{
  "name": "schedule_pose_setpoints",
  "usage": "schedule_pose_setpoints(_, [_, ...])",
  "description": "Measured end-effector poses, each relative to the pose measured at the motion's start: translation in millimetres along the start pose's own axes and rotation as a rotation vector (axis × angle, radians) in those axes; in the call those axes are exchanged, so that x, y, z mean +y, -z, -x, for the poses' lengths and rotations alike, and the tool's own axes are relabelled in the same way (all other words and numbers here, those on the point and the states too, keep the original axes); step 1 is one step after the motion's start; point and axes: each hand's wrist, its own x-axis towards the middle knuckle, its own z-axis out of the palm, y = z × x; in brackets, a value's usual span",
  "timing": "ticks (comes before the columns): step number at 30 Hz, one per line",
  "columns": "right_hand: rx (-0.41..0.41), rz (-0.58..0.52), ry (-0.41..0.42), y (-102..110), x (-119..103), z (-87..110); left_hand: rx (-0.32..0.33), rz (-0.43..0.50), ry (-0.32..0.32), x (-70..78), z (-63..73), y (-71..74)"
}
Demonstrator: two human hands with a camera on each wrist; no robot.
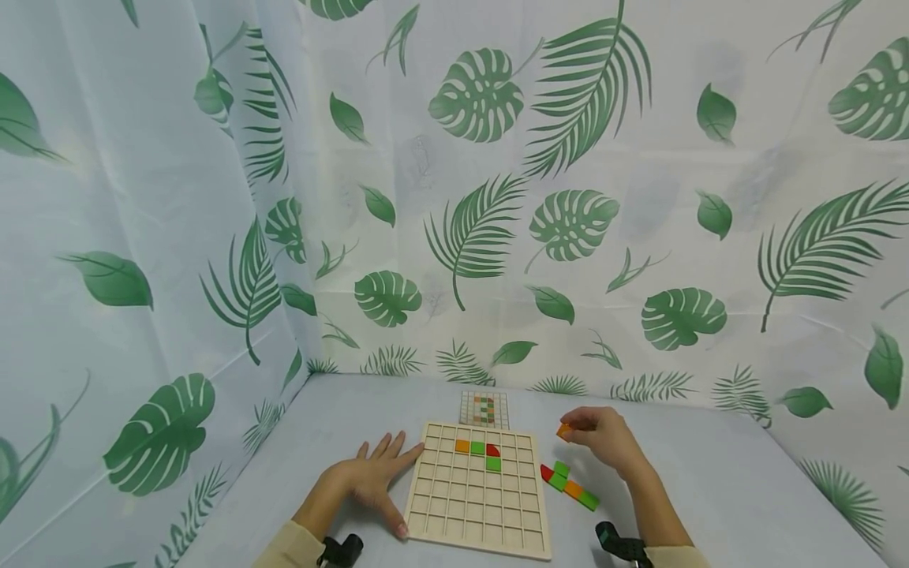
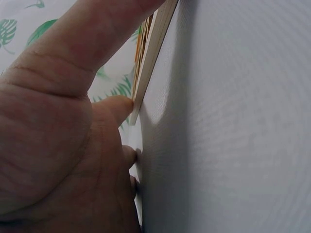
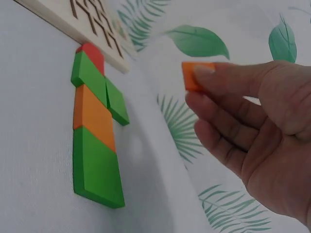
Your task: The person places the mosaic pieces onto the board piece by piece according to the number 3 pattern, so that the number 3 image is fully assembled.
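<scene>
A square wooden grid board (image 1: 472, 505) lies on the table, with an orange tile (image 1: 462, 446), two green tiles (image 1: 493, 465) and a red rounded tile (image 1: 493, 450) set in its upper cells. My left hand (image 1: 372, 477) is spread at the board's left side, thumb at the near corner and a finger touching the edge further up. Off the board's right side, my right hand (image 1: 604, 438) pinches an orange block (image 3: 195, 76) between thumb and fingers, raised above the table. Below it lie loose blocks: a red one (image 3: 92, 56), an orange one (image 3: 93, 116) and several green ones (image 3: 97, 167).
Behind the board lies a small printed grid card (image 1: 485, 410) with a coloured pattern. A leaf-patterned curtain (image 1: 497, 237) closes off the back and left of the pale table (image 1: 717, 481). Dark wrist cameras (image 1: 342, 551) are strapped on both wrists.
</scene>
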Motion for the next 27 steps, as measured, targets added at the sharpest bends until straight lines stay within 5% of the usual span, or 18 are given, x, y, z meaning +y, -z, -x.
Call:
schedule_pose_setpoints(10, [-0.011,-0.169,0.045,-13.3,-13.3,0.0,0.004,0.001,0.006,2.3,0.9,-1.0])
schedule_pose_setpoints(27, [-0.075,-0.167,0.095,-44.1,-28.9,-5.8,0.004,0.004,0.002,-1.2,-2.2,-1.4])
